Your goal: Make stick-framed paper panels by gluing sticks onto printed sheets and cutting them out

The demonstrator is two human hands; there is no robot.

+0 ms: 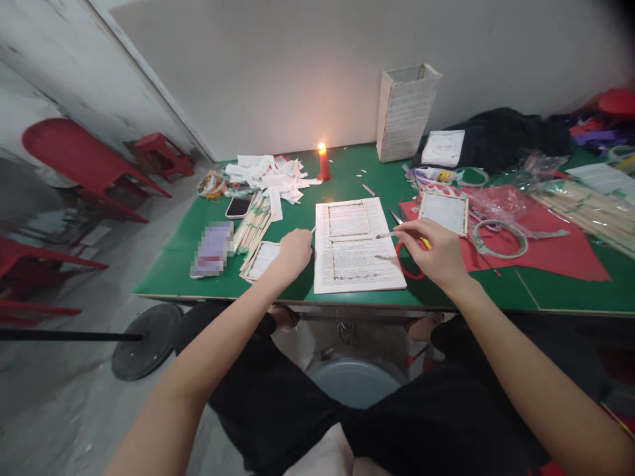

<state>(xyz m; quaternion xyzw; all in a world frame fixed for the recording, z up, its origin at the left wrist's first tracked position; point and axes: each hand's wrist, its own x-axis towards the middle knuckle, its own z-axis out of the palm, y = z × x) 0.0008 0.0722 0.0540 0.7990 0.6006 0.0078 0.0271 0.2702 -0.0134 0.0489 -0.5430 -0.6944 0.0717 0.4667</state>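
My right hand (431, 248) pinches a thin pale stick with a dark tip (385, 235), held over the right side of a printed paper stack (367, 277). Closed at the left edge of that stack is my left hand (296, 251); a short pale end shows at its fingertips, too small to name. Thin wooden sticks form a rectangular frame (349, 219) on the upper part of the paper, and more sticks lie below it. Beneath my right hand are red-handled scissors (411, 261), partly hidden. A paper-backed stick frame (262, 261) lies by my left wrist.
A lit red candle (323, 164) stands behind the paper. Paper strips (268, 175), a stick bundle (254, 223) and a phone (239, 205) lie left. A tall papered box (407, 116), another frame (444, 211), a tape roll (500, 239) and red sheets (570, 254) are right.
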